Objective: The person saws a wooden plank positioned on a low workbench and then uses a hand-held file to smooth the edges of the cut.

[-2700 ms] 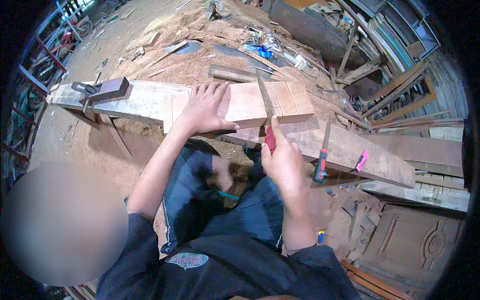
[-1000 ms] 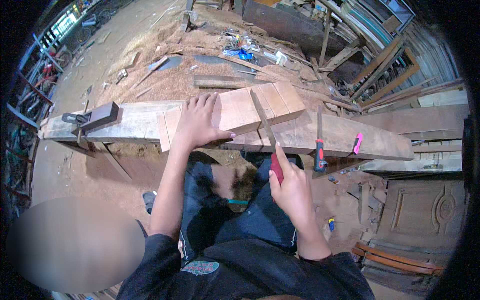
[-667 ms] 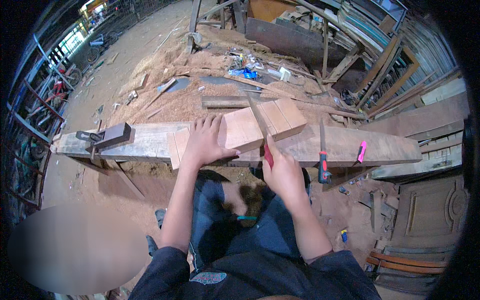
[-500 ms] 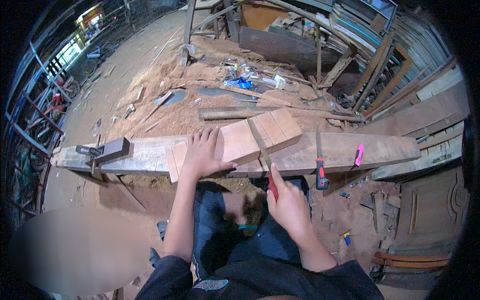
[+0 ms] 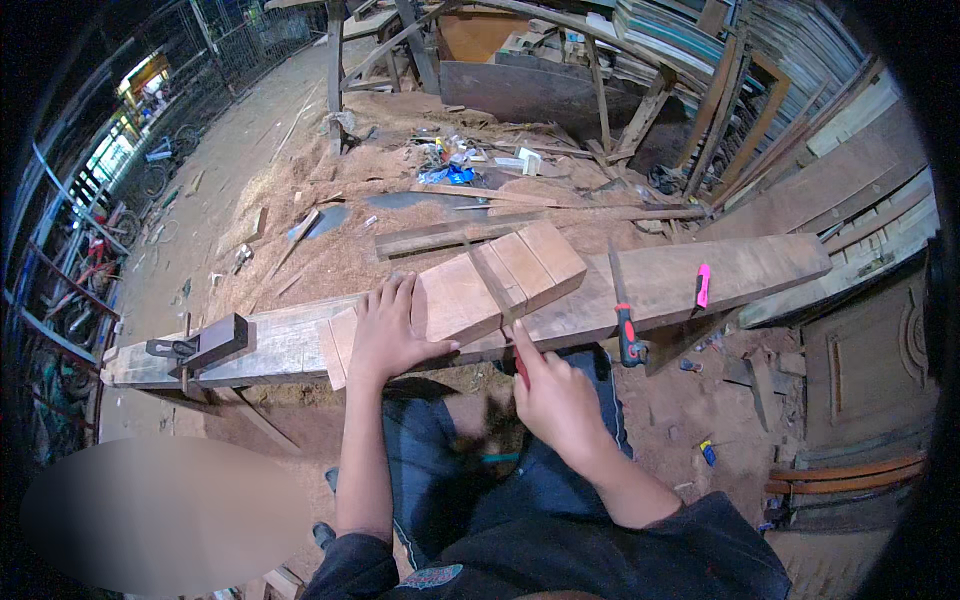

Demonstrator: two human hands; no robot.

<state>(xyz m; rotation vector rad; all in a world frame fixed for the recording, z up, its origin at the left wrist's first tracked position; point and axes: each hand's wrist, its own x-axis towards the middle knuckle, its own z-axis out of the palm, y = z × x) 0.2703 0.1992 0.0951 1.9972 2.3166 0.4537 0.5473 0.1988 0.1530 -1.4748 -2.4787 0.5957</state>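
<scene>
Saw [image 5: 490,282], held in the wrapped fingers of the right hand [image 5: 562,402], has advanced across the wooden block [image 5: 455,293] on the tabletop [image 5: 690,268], apparently continuing one cut, left hand [image 5: 388,338] opened wide over the block.

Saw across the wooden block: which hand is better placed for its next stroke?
Probably the right hand: it grips the saw by its red handle. The left hand is spread on the wooden block, left of the saw.

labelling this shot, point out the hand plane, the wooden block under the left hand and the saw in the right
Hand plane [image 5: 222,342], head view: its dark body.
Wooden block [image 5: 448,297], head view: its top face.
Saw [image 5: 490,281], head view: middle of its blade.
</scene>
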